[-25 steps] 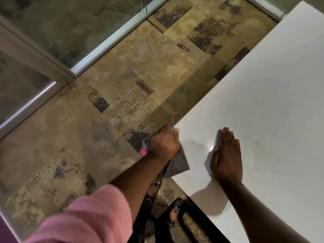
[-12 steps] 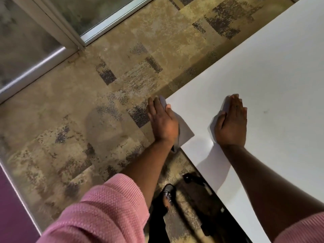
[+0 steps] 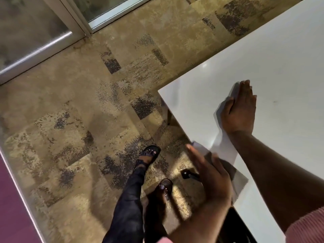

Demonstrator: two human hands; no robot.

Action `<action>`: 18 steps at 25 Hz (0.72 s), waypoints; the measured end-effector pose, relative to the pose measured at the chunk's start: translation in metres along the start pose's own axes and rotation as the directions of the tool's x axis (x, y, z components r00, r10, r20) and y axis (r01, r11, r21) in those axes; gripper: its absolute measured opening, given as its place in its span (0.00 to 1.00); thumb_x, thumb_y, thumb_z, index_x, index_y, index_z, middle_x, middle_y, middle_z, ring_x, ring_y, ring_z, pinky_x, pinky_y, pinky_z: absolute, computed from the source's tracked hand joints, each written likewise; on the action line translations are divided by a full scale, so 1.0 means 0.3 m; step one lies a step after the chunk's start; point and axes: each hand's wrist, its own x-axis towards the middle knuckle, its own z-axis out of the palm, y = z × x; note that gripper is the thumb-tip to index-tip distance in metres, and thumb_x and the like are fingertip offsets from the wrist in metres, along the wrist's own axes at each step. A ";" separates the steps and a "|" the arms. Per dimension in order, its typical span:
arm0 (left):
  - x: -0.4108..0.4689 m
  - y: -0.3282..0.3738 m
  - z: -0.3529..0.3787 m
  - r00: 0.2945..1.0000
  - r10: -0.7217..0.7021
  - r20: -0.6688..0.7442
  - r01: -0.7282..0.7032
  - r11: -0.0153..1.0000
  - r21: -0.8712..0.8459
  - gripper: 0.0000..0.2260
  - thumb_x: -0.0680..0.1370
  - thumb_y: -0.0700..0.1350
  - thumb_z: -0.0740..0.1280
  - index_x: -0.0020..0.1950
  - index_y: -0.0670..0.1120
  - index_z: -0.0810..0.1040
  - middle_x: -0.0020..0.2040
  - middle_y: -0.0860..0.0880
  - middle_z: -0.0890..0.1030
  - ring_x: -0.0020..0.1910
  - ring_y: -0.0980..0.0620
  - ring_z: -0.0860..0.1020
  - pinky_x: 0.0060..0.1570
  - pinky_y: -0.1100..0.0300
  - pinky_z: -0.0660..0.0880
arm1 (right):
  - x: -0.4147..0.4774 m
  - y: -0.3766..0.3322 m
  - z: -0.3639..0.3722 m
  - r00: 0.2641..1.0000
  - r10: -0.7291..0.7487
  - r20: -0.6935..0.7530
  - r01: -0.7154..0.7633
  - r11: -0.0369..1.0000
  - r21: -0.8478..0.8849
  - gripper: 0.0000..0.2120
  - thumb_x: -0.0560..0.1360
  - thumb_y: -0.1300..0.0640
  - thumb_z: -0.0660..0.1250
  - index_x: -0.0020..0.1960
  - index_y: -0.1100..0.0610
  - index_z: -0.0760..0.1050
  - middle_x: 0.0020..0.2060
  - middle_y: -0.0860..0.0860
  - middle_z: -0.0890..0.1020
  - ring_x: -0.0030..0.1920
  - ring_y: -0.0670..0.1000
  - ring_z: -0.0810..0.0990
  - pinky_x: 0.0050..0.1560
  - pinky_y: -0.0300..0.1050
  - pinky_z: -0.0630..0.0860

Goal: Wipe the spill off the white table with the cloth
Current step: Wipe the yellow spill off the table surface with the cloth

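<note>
The white table [image 3: 273, 55] fills the right side, its near corner at centre. My left hand [image 3: 212, 174] presses flat, fingers together, on a grey cloth [image 3: 240, 181] at the table's near left edge; part of the cloth [image 3: 199, 146] shows past my fingertips. My right hand [image 3: 241, 109] lies flat and open on the tabletop, farther in, holding nothing. A faint wet sheen shows near the corner; I cannot make out a distinct spill.
Patterned brown carpet [image 3: 87, 111] covers the floor left of the table. My legs and sandalled feet [image 3: 150, 153] stand beside the table edge. A glass wall with a metal frame [image 3: 77, 20] runs along the top left. A dark chair base [image 3: 190, 174] sits under the table.
My left hand has dragged the cloth back along the table's left edge, from near the corner toward my body. The right hand stays flat on the table. The view has shifted.
</note>
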 end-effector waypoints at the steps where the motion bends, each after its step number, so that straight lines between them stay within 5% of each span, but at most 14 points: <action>1: -0.090 -0.027 0.016 0.997 -0.068 0.042 0.066 0.997 0.046 0.35 0.86 0.59 0.55 0.82 0.58 0.32 0.86 0.44 0.48 0.84 0.46 0.55 0.80 0.46 0.62 | -0.001 -0.001 -0.001 1.000 0.003 0.004 -0.003 1.000 -0.001 0.30 0.82 0.56 0.51 0.83 0.64 0.55 0.83 0.61 0.58 0.83 0.60 0.57 0.82 0.56 0.50; 4: -0.239 -0.083 0.031 0.970 -0.191 0.152 0.166 0.972 0.165 0.37 0.83 0.66 0.53 0.82 0.61 0.31 0.86 0.45 0.53 0.80 0.49 0.65 0.77 0.54 0.67 | -0.007 -0.003 -0.005 1.000 0.013 0.007 -0.013 1.000 0.008 0.29 0.83 0.57 0.52 0.83 0.64 0.55 0.83 0.60 0.58 0.83 0.59 0.56 0.83 0.55 0.49; 7: -0.127 -0.064 0.007 0.968 -0.172 0.180 0.175 0.985 0.001 0.37 0.85 0.56 0.58 0.79 0.64 0.30 0.85 0.42 0.55 0.79 0.49 0.68 0.76 0.53 0.70 | -0.004 -0.006 -0.012 1.000 0.011 0.014 -0.012 1.000 0.019 0.30 0.83 0.57 0.51 0.83 0.64 0.55 0.83 0.60 0.58 0.83 0.59 0.56 0.83 0.55 0.49; 9: 0.012 -0.011 -0.029 0.990 -0.060 0.129 0.065 0.997 -0.033 0.37 0.86 0.51 0.58 0.80 0.56 0.31 0.85 0.38 0.51 0.81 0.42 0.63 0.77 0.47 0.68 | -0.002 -0.003 -0.014 1.000 0.007 0.011 -0.008 1.000 0.024 0.29 0.83 0.57 0.52 0.83 0.65 0.56 0.82 0.61 0.59 0.83 0.60 0.57 0.83 0.55 0.50; 11: 0.167 0.034 -0.063 0.998 0.045 0.039 -0.046 0.999 0.012 0.37 0.86 0.45 0.61 0.83 0.42 0.36 0.84 0.34 0.48 0.83 0.38 0.57 0.81 0.52 0.61 | -0.002 -0.005 -0.010 1.000 0.004 0.008 -0.004 1.000 0.026 0.29 0.83 0.58 0.53 0.82 0.65 0.57 0.82 0.61 0.59 0.82 0.61 0.58 0.82 0.56 0.50; 14: 0.383 0.107 -0.090 0.983 0.176 -0.061 -0.159 0.963 0.218 0.33 0.86 0.44 0.61 0.82 0.32 0.46 0.84 0.34 0.43 0.84 0.39 0.46 0.82 0.58 0.51 | 0.001 -0.001 -0.009 1.000 0.012 0.020 -0.012 1.000 0.009 0.28 0.83 0.59 0.54 0.82 0.65 0.56 0.82 0.61 0.59 0.83 0.60 0.57 0.83 0.56 0.50; 18: 0.569 0.169 -0.130 0.957 0.289 -0.027 -0.204 0.735 0.647 0.31 0.87 0.54 0.54 0.84 0.37 0.51 0.85 0.38 0.48 0.84 0.37 0.45 0.82 0.44 0.46 | -0.004 -0.005 -0.012 1.000 0.005 0.016 -0.005 1.000 0.017 0.28 0.83 0.59 0.53 0.82 0.65 0.57 0.82 0.61 0.60 0.82 0.60 0.58 0.83 0.57 0.51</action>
